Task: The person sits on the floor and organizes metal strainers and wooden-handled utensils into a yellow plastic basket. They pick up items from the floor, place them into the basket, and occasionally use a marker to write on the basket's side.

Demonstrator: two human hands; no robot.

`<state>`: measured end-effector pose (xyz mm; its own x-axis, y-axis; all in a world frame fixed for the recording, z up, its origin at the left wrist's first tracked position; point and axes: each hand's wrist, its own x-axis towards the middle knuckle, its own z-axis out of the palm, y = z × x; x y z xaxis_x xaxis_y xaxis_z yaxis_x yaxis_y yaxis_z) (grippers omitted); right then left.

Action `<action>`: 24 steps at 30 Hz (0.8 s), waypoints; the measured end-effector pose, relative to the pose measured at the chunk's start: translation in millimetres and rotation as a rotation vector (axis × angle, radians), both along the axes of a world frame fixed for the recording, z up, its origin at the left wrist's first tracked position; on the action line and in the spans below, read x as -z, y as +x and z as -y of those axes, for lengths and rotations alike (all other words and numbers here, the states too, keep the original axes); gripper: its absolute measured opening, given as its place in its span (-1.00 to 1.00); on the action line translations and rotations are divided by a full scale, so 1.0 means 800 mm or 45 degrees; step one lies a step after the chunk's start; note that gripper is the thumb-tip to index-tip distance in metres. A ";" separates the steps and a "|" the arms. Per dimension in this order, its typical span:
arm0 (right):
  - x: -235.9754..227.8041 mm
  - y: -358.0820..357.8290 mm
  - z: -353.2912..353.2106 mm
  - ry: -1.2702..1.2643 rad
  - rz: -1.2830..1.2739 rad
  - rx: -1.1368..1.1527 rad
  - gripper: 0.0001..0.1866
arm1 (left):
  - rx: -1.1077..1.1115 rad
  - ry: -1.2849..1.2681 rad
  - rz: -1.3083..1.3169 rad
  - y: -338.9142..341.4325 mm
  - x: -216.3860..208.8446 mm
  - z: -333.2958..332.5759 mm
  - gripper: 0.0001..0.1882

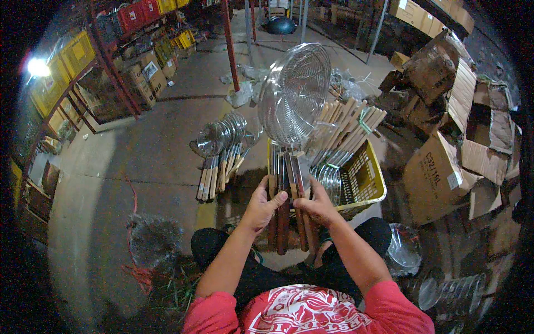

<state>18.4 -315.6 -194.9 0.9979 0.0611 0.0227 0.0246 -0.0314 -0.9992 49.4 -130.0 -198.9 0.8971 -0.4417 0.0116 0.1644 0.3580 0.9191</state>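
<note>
Both hands grip a bundle of wire strainers (295, 92) by their long wooden handles, mesh bowls stacked together at the top, handle ends hanging toward my lap. My left hand (263, 207) is wrapped round the handles on the left side, thumb across the front. On the right side, my right hand (317, 204) is closed round the other handles, its thumb also in front. Just beyond and to the right, a yellow plastic basket (379, 186) holds more strainers (347, 125), many with their light wooden handles pointing up. Another group of strainers (219, 147) lies on the floor to the left.
Torn cardboard boxes (439, 172) are heaped on the right. Shelving with yellow crates (77, 53) runs along the left, beside a red post (230, 50). Clear plastic wrap (156, 239) and red strapping lie near my left knee; stacked wire bowls (456, 292) sit at lower right.
</note>
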 end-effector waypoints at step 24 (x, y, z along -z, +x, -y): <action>0.012 -0.023 -0.067 -0.313 0.193 0.177 -0.17 | -0.035 0.021 -0.124 0.004 0.037 0.002 -0.39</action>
<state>0.2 -261.9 -204.1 0.9834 -0.0538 0.1733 0.1512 -0.2853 -0.9465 52.5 -132.0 -228.6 0.9053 -0.4165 -0.0834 0.2437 0.3485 0.9051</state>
